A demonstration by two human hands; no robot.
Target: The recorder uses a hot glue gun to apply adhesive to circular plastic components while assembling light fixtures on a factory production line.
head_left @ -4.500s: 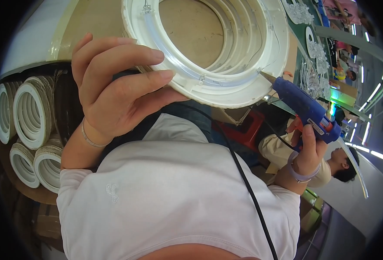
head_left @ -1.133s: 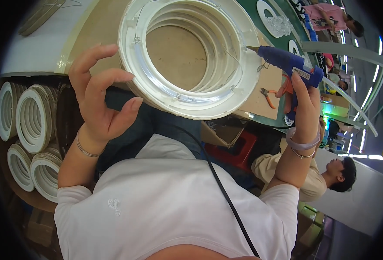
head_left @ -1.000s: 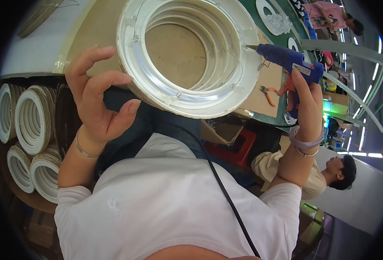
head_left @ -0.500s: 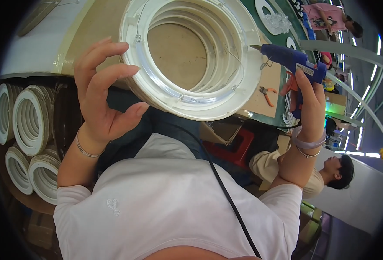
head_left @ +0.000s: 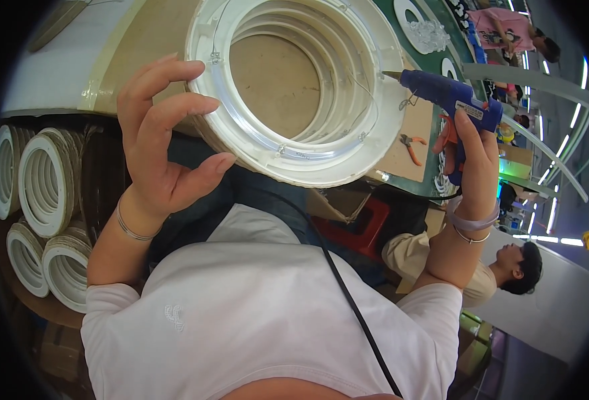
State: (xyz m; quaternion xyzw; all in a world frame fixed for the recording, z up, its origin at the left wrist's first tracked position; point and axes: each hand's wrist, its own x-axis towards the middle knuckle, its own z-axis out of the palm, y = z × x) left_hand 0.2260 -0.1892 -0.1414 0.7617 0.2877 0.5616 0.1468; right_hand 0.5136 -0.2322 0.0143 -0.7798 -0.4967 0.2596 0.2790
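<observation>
A stack of white plastic rings (head_left: pixel 241 137) stands in front of me at the top middle. On the top ring a clear tube (head_left: pixel 251 133) curves along the channel, with thin wires and small clips. My right hand (head_left: pixel 474 143) is closed around a blue glue gun (head_left: pixel 451 93), whose metal nozzle points at the right part of the ring. At the left rim my left hand (head_left: pixel 164 130) is open, its fingers apart and the fingertips at or near the edge; whether they touch it I cannot tell.
Orange-handled pliers (head_left: pixel 412 149) lie on cardboard at the right. A black cord (head_left: pixel 338 273) runs across my front. Several more ring stacks (head_left: pixel 44 190) stand at the lower left. Clear plastic pieces (head_left: pixel 429 35) sit on the green table. A co-worker (head_left: pixel 501 270) is at the right.
My left hand has shifted very slightly to the right along the ring's edge. The glue gun stays at nearly the same spot over the ring.
</observation>
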